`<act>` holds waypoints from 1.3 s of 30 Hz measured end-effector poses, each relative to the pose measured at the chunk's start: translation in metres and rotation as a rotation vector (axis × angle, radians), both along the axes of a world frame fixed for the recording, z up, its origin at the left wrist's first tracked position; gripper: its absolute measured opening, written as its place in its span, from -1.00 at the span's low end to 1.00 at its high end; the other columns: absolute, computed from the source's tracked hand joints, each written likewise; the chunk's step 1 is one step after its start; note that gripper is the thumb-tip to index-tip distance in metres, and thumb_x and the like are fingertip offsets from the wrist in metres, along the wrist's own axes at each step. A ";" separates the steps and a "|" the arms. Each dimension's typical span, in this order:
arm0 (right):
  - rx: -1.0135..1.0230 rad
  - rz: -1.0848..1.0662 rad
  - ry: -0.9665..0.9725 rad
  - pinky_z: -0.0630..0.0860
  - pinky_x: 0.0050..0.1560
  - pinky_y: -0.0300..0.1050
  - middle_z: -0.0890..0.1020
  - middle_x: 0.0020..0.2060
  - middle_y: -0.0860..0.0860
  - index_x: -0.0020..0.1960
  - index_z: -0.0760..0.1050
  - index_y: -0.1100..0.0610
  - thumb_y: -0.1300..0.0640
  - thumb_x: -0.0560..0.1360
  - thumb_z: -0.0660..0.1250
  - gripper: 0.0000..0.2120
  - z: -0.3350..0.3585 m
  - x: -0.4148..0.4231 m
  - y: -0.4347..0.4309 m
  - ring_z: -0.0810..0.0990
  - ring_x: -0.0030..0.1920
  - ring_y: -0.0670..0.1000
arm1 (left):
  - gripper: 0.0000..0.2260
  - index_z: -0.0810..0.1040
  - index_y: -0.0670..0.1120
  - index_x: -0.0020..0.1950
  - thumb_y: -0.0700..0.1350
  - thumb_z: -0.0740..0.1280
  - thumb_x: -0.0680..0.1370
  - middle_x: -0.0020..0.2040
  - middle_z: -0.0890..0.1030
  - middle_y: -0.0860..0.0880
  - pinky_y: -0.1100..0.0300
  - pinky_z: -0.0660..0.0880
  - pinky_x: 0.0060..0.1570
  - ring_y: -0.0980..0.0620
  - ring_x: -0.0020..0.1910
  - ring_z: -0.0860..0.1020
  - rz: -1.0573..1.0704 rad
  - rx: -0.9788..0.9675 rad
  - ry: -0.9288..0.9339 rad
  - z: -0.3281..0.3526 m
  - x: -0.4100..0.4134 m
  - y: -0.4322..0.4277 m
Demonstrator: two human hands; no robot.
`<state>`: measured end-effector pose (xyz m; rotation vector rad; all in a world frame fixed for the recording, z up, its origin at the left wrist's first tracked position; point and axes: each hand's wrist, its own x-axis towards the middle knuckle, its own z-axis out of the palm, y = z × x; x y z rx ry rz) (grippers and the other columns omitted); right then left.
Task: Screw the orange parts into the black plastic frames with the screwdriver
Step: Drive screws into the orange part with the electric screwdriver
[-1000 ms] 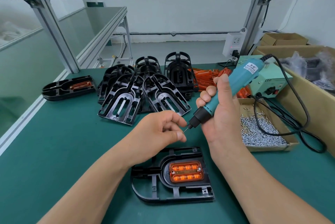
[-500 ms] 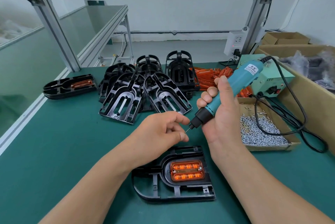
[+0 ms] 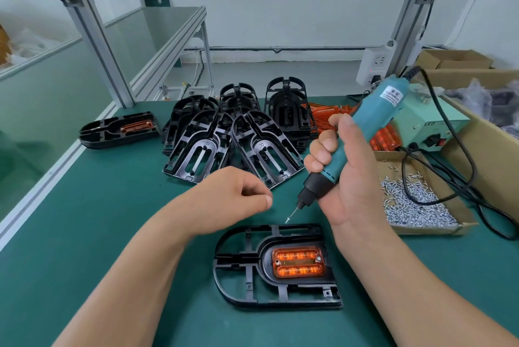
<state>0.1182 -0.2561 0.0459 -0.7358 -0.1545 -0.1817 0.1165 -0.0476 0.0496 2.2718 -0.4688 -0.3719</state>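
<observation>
Gripping the screwdriver [image 3: 375, 112], right hand [image 3: 351, 186] carries 1 screw [image 3: 288, 219]; left hand [image 3: 233, 198] curled, seemingly empty. Lower it upright into the orange part [image 3: 297, 262] below.

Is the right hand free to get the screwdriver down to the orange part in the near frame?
Probably yes. The right hand holds the screwdriver tip-down by the far edge of the near black frame; nothing covers the orange part, and the left hand is off to its left.

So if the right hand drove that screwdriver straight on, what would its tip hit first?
Probably the far rim of the black frame, short of the orange part. The screw on the screwdriver in the right hand hangs just above it; depth is unclear.
</observation>
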 end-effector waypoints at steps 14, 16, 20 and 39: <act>-0.204 0.332 -0.125 0.41 -0.47 -0.19 0.42 -0.36 0.00 0.07 0.53 0.12 0.10 0.58 0.38 -0.88 0.000 -0.024 0.027 0.40 -0.45 -0.07 | -0.85 0.76 0.06 -0.10 0.12 0.55 0.49 -0.29 0.65 0.14 0.29 0.45 -0.20 0.23 -0.33 0.53 -0.137 0.113 0.130 0.000 -0.003 0.000; -0.220 0.346 -0.132 0.40 -0.47 -0.18 0.42 -0.37 0.00 0.07 0.53 0.12 0.10 0.58 0.38 -0.88 0.000 -0.025 0.029 0.40 -0.46 -0.06 | -0.86 0.75 0.05 -0.13 0.10 0.55 0.50 -0.35 0.59 0.17 0.31 0.41 -0.24 0.23 -0.37 0.48 -0.142 0.099 0.140 0.001 -0.003 -0.001; -0.232 0.375 -0.153 0.40 -0.47 -0.18 0.43 -0.37 0.00 0.08 0.54 0.11 0.11 0.57 0.42 -0.87 -0.001 -0.027 0.030 0.41 -0.46 -0.06 | -0.83 0.68 0.09 -0.26 0.07 0.55 0.50 -0.38 0.55 0.16 0.23 0.40 -0.22 0.17 -0.37 0.45 -0.151 0.095 0.145 0.004 -0.005 -0.001; -0.459 0.492 -0.306 0.45 -0.38 -0.13 0.46 -0.39 0.05 0.18 0.55 0.13 -0.09 0.54 0.55 -0.62 -0.006 -0.033 0.040 0.42 -0.45 0.02 | -0.84 0.50 0.20 -0.31 -0.04 0.41 0.39 -0.30 0.54 0.15 0.17 0.48 -0.17 0.16 -0.27 0.46 -0.204 0.087 0.123 0.009 -0.009 -0.006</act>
